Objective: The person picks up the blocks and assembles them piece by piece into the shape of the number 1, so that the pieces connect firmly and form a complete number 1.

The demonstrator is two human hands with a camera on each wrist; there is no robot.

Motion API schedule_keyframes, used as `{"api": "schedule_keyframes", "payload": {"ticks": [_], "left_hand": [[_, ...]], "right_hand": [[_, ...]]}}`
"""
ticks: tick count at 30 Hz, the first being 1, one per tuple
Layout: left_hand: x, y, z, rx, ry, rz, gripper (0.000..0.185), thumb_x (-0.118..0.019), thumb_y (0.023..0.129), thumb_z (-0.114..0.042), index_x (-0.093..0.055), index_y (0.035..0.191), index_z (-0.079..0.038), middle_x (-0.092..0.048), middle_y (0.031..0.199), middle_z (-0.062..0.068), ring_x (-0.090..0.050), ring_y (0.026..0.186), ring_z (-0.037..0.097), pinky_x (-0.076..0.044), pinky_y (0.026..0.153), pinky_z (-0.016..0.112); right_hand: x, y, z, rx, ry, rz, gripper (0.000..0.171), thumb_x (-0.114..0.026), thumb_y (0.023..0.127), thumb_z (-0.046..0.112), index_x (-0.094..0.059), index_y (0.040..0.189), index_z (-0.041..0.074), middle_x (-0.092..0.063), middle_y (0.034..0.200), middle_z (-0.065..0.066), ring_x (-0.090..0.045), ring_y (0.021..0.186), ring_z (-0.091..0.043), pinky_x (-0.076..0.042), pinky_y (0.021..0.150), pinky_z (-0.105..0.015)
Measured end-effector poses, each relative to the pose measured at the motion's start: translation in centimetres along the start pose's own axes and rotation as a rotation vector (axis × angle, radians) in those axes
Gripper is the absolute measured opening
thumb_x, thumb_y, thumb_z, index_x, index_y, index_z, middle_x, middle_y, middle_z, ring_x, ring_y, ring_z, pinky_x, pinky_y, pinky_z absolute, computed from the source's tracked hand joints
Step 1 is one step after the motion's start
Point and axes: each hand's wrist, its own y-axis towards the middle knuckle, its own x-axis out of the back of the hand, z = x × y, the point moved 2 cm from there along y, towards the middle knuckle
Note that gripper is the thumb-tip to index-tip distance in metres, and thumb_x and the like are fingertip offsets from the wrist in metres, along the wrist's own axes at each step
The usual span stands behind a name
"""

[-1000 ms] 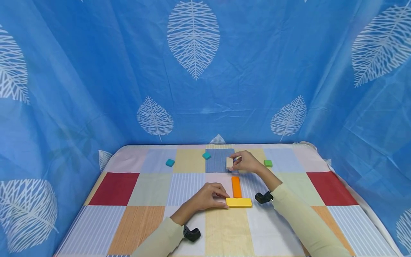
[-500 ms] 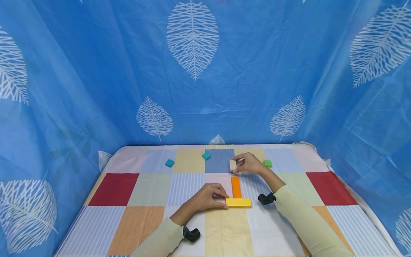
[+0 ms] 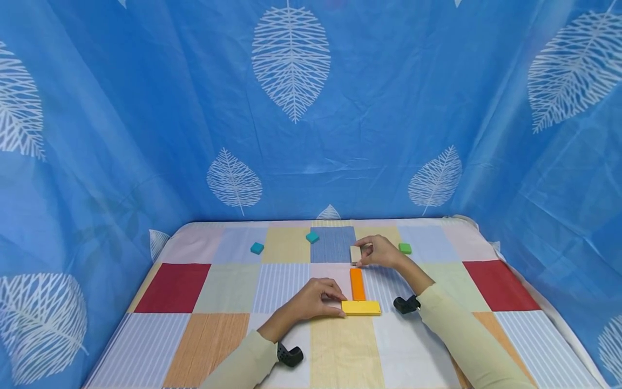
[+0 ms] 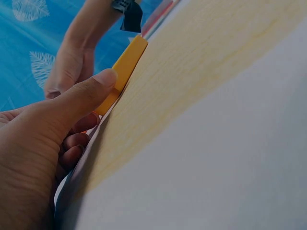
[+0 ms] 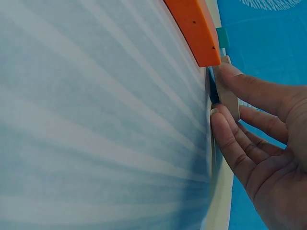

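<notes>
A yellow flat block (image 3: 361, 307) lies crosswise on the patchwork cloth, with an orange block (image 3: 357, 283) standing off its far edge like a T. My left hand (image 3: 316, 300) rests on the cloth and holds the yellow block (image 4: 123, 72) at its left end between thumb and fingers. My right hand (image 3: 379, 252) pinches a small cream block (image 3: 355, 254) just beyond the far end of the orange block (image 5: 194, 29). In the right wrist view the cream block (image 5: 226, 93) sits between thumb and fingers, close to the orange block's end.
Two teal cubes (image 3: 257, 248) (image 3: 312, 236) and a green cube (image 3: 405, 248) lie near the back of the table (image 3: 204, 340). Blue leaf-print curtains (image 3: 311, 108) close in the back and both sides. Black wrist cameras sit on both forearms.
My right hand has brought the cream block to the right and nearer, down to the far end of the orange block. The left hand has stayed on the yellow block.
</notes>
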Motion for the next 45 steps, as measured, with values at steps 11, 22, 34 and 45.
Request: {"api": "schedule_keyframes", "payload": {"ticks": [11,22,34,45], "left_hand": [[0.0,-0.2,0.0,-0.014,0.033,0.008,0.028,-0.088,0.080,-0.024,-0.081,0.103,-0.010,-0.071,0.095,-0.006,-0.061,0.086,0.000,-0.054,0.081,0.018],[-0.4,-0.5,0.2,-0.028,0.037,-0.006,0.027,-0.089,0.080,-0.024,-0.081,0.102,-0.010,-0.071,0.095,-0.008,-0.061,0.086,0.000,-0.054,0.079,0.018],[-0.2,-0.3,0.0,0.006,0.016,0.000,0.028,-0.089,0.079,-0.024,-0.081,0.102,-0.010,-0.071,0.095,-0.007,-0.060,0.086,-0.001,-0.054,0.080,0.019],[0.0,0.0,-0.1,-0.019,0.035,0.000,0.028,-0.089,0.080,-0.023,-0.081,0.102,-0.009,-0.071,0.095,-0.005,-0.060,0.085,-0.001,-0.054,0.080,0.018]], "right_hand": [[-0.1,-0.3,-0.3,0.027,0.010,-0.006,0.056,-0.083,0.084,0.007,-0.061,0.133,-0.007,-0.071,0.085,-0.012,-0.061,0.069,-0.017,-0.057,0.074,-0.030],[-1.0,-0.3,-1.6,-0.072,0.161,-0.158,0.039,-0.075,0.092,0.010,-0.066,0.125,-0.008,-0.070,0.106,-0.018,-0.072,0.079,-0.021,-0.060,0.072,-0.035],[-1.1,-0.2,-2.0,-0.052,0.204,-0.182,0.036,-0.076,0.090,0.008,-0.069,0.121,-0.008,-0.068,0.089,-0.011,-0.071,0.077,-0.019,-0.060,0.070,-0.033],[-0.9,-0.5,-1.7,-0.034,0.209,-0.138,0.038,-0.074,0.091,0.006,-0.066,0.126,-0.008,-0.071,0.090,-0.011,-0.072,0.077,-0.020,-0.060,0.070,-0.032]]}}
